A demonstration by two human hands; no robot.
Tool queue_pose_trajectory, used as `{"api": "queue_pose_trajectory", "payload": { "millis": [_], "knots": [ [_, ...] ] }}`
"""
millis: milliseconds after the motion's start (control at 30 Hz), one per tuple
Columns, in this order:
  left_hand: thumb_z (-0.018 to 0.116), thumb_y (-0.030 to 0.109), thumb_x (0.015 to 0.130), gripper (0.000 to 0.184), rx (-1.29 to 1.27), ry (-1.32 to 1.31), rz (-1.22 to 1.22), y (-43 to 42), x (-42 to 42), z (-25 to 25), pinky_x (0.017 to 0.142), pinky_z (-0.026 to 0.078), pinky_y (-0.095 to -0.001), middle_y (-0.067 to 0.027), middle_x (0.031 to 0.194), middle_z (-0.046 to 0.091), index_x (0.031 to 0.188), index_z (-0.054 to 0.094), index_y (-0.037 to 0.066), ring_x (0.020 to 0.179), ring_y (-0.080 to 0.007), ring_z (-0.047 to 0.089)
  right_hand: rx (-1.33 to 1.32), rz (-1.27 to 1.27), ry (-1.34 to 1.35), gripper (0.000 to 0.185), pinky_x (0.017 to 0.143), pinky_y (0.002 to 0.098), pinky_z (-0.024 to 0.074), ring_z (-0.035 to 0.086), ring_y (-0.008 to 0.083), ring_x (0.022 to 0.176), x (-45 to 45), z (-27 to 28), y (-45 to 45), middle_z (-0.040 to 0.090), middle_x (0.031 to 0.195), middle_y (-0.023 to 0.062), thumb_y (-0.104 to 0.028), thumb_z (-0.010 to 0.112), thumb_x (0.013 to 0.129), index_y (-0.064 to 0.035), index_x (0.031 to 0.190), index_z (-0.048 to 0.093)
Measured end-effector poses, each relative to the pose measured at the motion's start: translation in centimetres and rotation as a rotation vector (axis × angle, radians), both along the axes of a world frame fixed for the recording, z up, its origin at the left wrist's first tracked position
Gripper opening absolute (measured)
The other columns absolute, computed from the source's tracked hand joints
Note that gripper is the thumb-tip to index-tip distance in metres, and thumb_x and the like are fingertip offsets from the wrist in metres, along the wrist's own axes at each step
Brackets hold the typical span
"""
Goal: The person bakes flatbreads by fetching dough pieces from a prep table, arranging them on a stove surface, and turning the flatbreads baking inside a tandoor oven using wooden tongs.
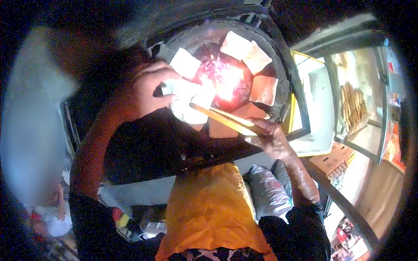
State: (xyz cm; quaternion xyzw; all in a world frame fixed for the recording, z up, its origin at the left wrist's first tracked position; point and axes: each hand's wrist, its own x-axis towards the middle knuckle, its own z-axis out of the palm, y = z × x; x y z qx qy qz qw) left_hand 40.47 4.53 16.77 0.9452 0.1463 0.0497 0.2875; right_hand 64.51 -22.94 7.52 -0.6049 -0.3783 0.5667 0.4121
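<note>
A round dark oven or pan (278, 56) holds a bright pink-white glow of hot coals (224, 80). Flat, roughly square pieces (263, 90) lie in a ring around its inner edge, some pale and some reddish-brown. At the near left side, my left hand (150, 91) has thumb and fingers closed on a white, overexposed piece (187, 102) whose exact kind I cannot make out. My right hand (272, 141) grips a pair of wooden tongs (230, 122), which point left. Their tips touch or overlap the white piece.
An orange apron (211, 204) covers my front. Right of the oven stands a yellow-edged white box (315, 104), and beyond it a stack of long bread loaves (352, 104). Filled plastic bags (270, 191) sit below. Another person (56, 217) is partly visible at left.
</note>
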Motion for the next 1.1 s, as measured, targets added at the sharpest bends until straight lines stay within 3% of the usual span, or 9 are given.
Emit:
{"api": "queue_pose_trajectory", "payload": {
  "millis": [167, 267, 367, 500, 633, 767, 867, 1000, 1100],
  "knots": [
    [0.067, 0.01, 0.068, 0.042, -0.001, 0.137, 0.065, 0.5, 1.7, -0.4, 0.086, 0.047, -0.0353, -0.015, 0.099, 0.061, 0.108, 0.057, 0.001, 0.094, -0.0289, 0.06, 0.111, 0.032, -0.064, 0.047, 0.083, 0.0297, 0.0509, 0.063, 0.0177, 0.094, 0.9, -0.5, -0.6, 0.064, 0.107, 0.0103, -0.007, 0.07, 0.08, 0.0015, 0.123, 0.052],
    [0.062, 0.011, 0.072, 0.033, -0.534, 0.214, 0.134, 2.8, 2.5, -2.0, 0.084, 0.047, -0.032, -0.0091, 0.094, 0.062, 0.103, 0.057, 0.001, 0.091, -0.0163, 0.059, 0.073, 0.022, 0.001, 0.049, 0.087, 0.0285, 0.0481, 0.06, 0.0166, 0.099, 2.0, 0.1, -0.3, 0.061, 0.113, 0.01, -0.002, 0.068, 0.08, 0.0019, 0.126, 0.048],
    [0.063, 0.012, 0.073, 0.03, -0.519, 0.31, 0.168, 5.6, 3.2, -2.0, 0.079, 0.048, -0.0308, -0.0071, 0.09, 0.062, 0.101, 0.057, 0.002, 0.086, -0.0153, 0.058, 0.029, 0.011, 0.122, 0.057, 0.096, 0.0296, 0.0418, 0.054, 0.0177, 0.11, 2.7, 1.2, -0.4, 0.055, 0.122, 0.014, -0.002, 0.068, 0.081, 0.005, 0.131, 0.041],
    [0.061, 0.013, 0.079, 0.025, -0.47, 0.162, 0.302, 7.9, 6.1, -4.7, 0.071, 0.047, -0.0298, -0.0071, 0.088, 0.062, 0.102, 0.056, 0.004, 0.082, -0.0134, 0.058, 0.022, -0.297, -0.165, 0.066, 0.089, 0.0321, 0.045, 0.056, 0.0187, 0.1, 3.8, 1.1, -3.1, 0.058, 0.106, 0.0106, -0.012, 0.071, 0.078, 0.0039, 0.132, 0.036],
    [0.055, 0.009, 0.086, 0.02, -0.103, 0.205, 0.164, 12.6, 9.9, -14.3, 0.075, 0.047, -0.0304, -0.0084, 0.092, 0.063, 0.104, 0.056, 0.001, 0.084, -0.0148, 0.059, -0.095, -0.434, -0.134, 0.066, 0.087, 0.0293, 0.0442, 0.054, 0.0163, 0.093, 3.3, -0.3, -9.5, 0.056, 0.099, 0.0082, -0.01, 0.071, 0.077, 0.0038, 0.131, 0.037],
    [0.055, 0.011, 0.085, 0.029, 0.002, 0.221, 0.253, 14.2, 11.7, -22.4, 0.079, 0.047, -0.0364, -0.0179, 0.099, 0.063, 0.111, 0.055, -0.002, 0.093, -0.0264, 0.06, -0.245, -0.471, -0.107, 0.062, 0.086, 0.0305, 0.0455, 0.054, 0.0168, 0.094, 0.8, 0.0, -15.1, 0.056, 0.101, 0.0082, -0.008, 0.07, 0.076, 0.003, 0.128, 0.039],
    [0.055, 0.013, 0.085, 0.034, -0.148, 0.374, 0.224, 12.5, 13.9, -22.5, 0.085, 0.046, -0.0374, -0.0224, 0.107, 0.06, 0.115, 0.055, -0.002, 0.099, -0.0325, 0.059, -0.26, -0.599, -0.016, 0.063, 0.091, 0.0331, 0.045, 0.055, 0.0201, 0.104, -2.6, -0.5, -18.2, 0.055, 0.109, 0.011, -0.011, 0.07, 0.077, 0.0037, 0.129, 0.037],
    [0.053, 0.008, 0.084, 0.036, 0.032, 0.23, 0.084, 13.8, 14.7, -27.8, 0.077, 0.049, -0.0399, -0.021, 0.109, 0.061, 0.12, 0.053, 0.002, 0.09, -0.029, 0.063, -0.331, -0.646, 0.111, 0.069, 0.093, 0.033, 0.0435, 0.055, 0.021, 0.106, -5.2, -0.1, -18.2, 0.055, 0.113, 0.0112, -0.012, 0.073, 0.076, 0.0039, 0.131, 0.035],
    [0.05, 0.005, 0.085, 0.038, 0.127, 0.092, 0.232, 12.9, 15.7, -27.1, 0.082, 0.048, -0.0414, -0.0226, 0.113, 0.058, 0.123, 0.051, 0.004, 0.099, -0.034, 0.06, -0.319, -0.637, 0.093, 0.069, 0.093, 0.0326, 0.043, 0.056, 0.02, 0.104, -6.4, -0.3, -18.4, 0.056, 0.111, 0.0104, -0.009, 0.073, 0.075, 0.0037, 0.132, 0.035]
  ]
}}
